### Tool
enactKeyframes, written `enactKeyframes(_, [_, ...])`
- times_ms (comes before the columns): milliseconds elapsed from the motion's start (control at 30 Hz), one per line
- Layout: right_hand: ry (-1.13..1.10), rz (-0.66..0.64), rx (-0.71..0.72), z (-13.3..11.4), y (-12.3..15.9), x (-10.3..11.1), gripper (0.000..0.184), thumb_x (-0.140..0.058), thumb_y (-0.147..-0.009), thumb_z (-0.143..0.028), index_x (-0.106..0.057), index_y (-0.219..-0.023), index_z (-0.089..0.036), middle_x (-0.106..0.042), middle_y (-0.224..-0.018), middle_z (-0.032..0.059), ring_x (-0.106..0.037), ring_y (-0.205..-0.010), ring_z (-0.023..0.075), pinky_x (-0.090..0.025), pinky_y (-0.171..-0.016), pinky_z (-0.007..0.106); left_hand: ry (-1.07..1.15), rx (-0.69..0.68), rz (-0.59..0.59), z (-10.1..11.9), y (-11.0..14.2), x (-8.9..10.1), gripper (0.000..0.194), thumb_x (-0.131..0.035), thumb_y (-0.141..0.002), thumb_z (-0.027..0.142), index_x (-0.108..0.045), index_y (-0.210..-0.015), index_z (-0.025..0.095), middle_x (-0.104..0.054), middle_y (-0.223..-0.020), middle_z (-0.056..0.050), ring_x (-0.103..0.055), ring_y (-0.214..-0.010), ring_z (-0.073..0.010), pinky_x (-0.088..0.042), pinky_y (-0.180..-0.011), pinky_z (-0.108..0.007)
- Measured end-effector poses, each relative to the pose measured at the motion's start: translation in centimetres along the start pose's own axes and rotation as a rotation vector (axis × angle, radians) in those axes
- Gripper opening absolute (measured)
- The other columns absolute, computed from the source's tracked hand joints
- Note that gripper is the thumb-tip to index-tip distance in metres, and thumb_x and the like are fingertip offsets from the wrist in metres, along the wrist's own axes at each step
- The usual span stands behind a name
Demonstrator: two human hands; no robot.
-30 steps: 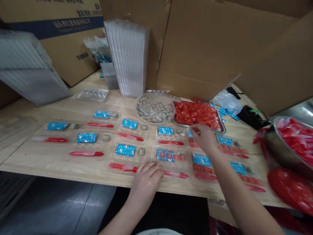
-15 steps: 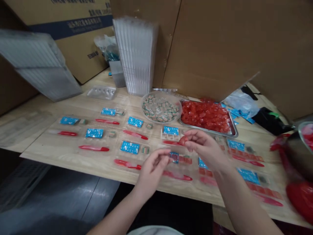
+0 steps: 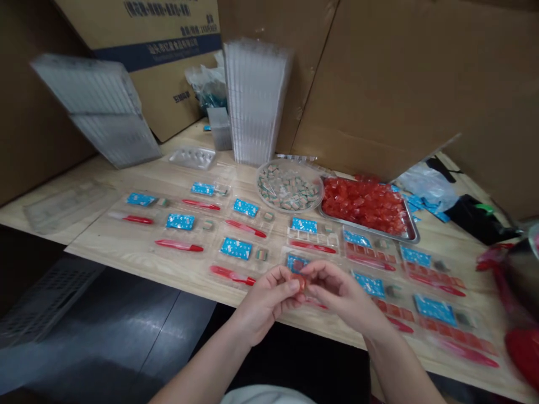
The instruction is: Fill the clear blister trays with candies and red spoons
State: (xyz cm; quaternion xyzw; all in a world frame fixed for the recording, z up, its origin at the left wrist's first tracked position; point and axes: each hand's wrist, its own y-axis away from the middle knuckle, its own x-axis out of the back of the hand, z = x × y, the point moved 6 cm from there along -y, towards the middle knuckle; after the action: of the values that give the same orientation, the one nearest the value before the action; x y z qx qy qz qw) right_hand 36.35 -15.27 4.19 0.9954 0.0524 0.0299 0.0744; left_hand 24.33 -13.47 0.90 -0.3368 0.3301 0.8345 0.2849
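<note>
Keep your work well inside the desk [image 3: 120,255], because your wrists are near its front edge and a dropped item could roll off there. The metal tray [image 3: 414,230] of red candies stands farther back on your right, with the round bowl [image 3: 290,210] just beside it. Your right hand [image 3: 337,293] comes in from the side, its fingers drawn together at the candy; you cannot tell from here whether they grip it too. Your left hand [image 3: 272,300] has its thumb and fingers pinched on it, so let that 1 hand steady it while the other does the fine work. Don't lean on the blue packet [image 3: 295,261] partly hidden behind your fingers. The small red candy [image 3: 300,282] sits between your 2 hands; a light pinch should suit it, as squeezing could make it slip.
</note>
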Motion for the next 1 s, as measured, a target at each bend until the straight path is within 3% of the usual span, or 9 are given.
enactKeyframes(167, [0.277,0.098,0.047,-0.2,0.4,-0.7,0.019,-0.061,-0.081,-0.027,-0.058,-0.099,-0.021,-0.064,-0.089,0.003,-0.062,-0.079,0.0148,-0.052,-0.071,0.028,-0.278,-0.159,0.091,0.5,0.0,1.2,0.02,-0.068,-0.077,0.026,-0.052,-0.073,0.015,-0.059,-0.07,0.002,-0.056,-0.067,-0.0079,-0.044,-0.066,-0.019])
enactKeyframes(333, [0.712,0.239,0.153,-0.1,-1.6,0.8,0.013,-0.057,-0.083,-0.024,-0.063,-0.094,-0.022,-0.067,-0.089,0.0039,-0.061,-0.08,0.0182,-0.049,-0.073,0.033,-1.081,-0.529,0.3,2.5,1.7,2.5,0.013,-0.055,-0.086,0.024,-0.059,-0.098,0.02,-0.065,-0.094,-0.003,-0.059,-0.088,-0.0179,-0.046,-0.078,-0.032])
enactKeyframes(433, [0.935,0.216,0.245,0.2,-3.1,0.3,0.012,-0.059,-0.081,-0.02,-0.064,-0.092,-0.021,-0.068,-0.091,0.0047,-0.059,-0.089,0.0214,-0.048,-0.079,0.037,-1.584,-0.683,0.175,2.0,2.3,1.8,0.015,-0.058,-0.083,0.017,-0.061,-0.097,0.021,-0.066,-0.102,-0.004,-0.057,-0.097,-0.0224,-0.044,-0.084,-0.039])
enactKeyframes(500, [1.032,0.171,0.267,0.5,-3.8,-0.7,0.012,-0.06,-0.08,-0.016,-0.065,-0.09,-0.021,-0.068,-0.09,0.005,-0.058,-0.091,0.0227,-0.047,-0.081,0.038,-1.764,-0.715,0.083,1.3,2.2,1.7,0.011,-0.059,-0.083,0.016,-0.061,-0.092,0.021,-0.066,-0.104,-0.003,-0.056,-0.098,-0.0231,-0.044,-0.084,-0.04])
enactKeyframes(600, [1.097,0.157,0.265,0.6,-4.3,-1.5,0.013,-0.06,-0.079,-0.015,-0.066,-0.088,-0.021,-0.067,-0.09,0.0057,-0.057,-0.093,0.0245,-0.047,-0.082,0.041,-1.861,-0.735,0.059,0.9,1.8,1.7,0.005,-0.058,-0.084,0.017,-0.061,-0.088,0.02,-0.067,-0.105,-0.002,-0.057,-0.097,-0.0221,-0.045,-0.081,-0.038])
enactKeyframes(667, [1.074,0.186,0.293,0.2,-4.0,-0.8,0.017,-0.06,-0.08,-0.019,-0.066,-0.095,-0.021,-0.066,-0.097,0.007,-0.056,-0.097,0.0252,-0.047,-0.085,0.042,-1.847,-0.731,0.068,1.1,1.6,1.6,0.003,-0.059,-0.084,0.018,-0.061,-0.083,0.02,-0.068,-0.102,0.0,-0.057,-0.093,-0.0211,-0.045,-0.077,-0.036])
enactKeyframes(767, [1.006,0.386,0.327,-0.7,-1.9,2.8,0.023,-0.055,-0.084,-0.025,-0.062,-0.105,-0.022,-0.065,-0.102,0.0084,-0.058,-0.097,0.0239,-0.048,-0.084,0.042,-1.755,-0.782,0.096,2.2,1.8,1.1,0.005,-0.059,-0.085,0.02,-0.062,-0.081,0.021,-0.069,-0.097,0.0,-0.058,-0.09,-0.0198,-0.044,-0.076,-0.035])
enactKeyframes(867, [0.974,0.563,0.291,-0.9,2.0,6.8,0.027,-0.044,-0.085,-0.017,-0.061,-0.105,-0.023,-0.065,-0.099,0.0078,-0.06,-0.095,0.0219,-0.05,-0.081,0.039,-1.642,-0.945,0.151,4.0,2.8,0.0,0.007,-0.057,-0.086,0.018,-0.063,-0.082,0.022,-0.07,-0.095,0.0,-0.058,-0.095,-0.0193,-0.041,-0.084,-0.036])
enactKeyframes(1000, [0.918,0.377,0.167,0.0,6.2,7.0,0.053,-0.042,-0.081,-0.011,-0.043,-0.132,-0.027,-0.05,-0.131,0.0085,-0.046,-0.122,0.0227,-0.045,-0.094,0.041,-1.573,-1.047,0.075,5.3,3.9,-1.9,0.013,-0.057,-0.083,0.01,-0.06,-0.083,0.023,-0.071,-0.091,0.002,-0.058,-0.103,-0.0191,-0.03,-0.102,-0.042])
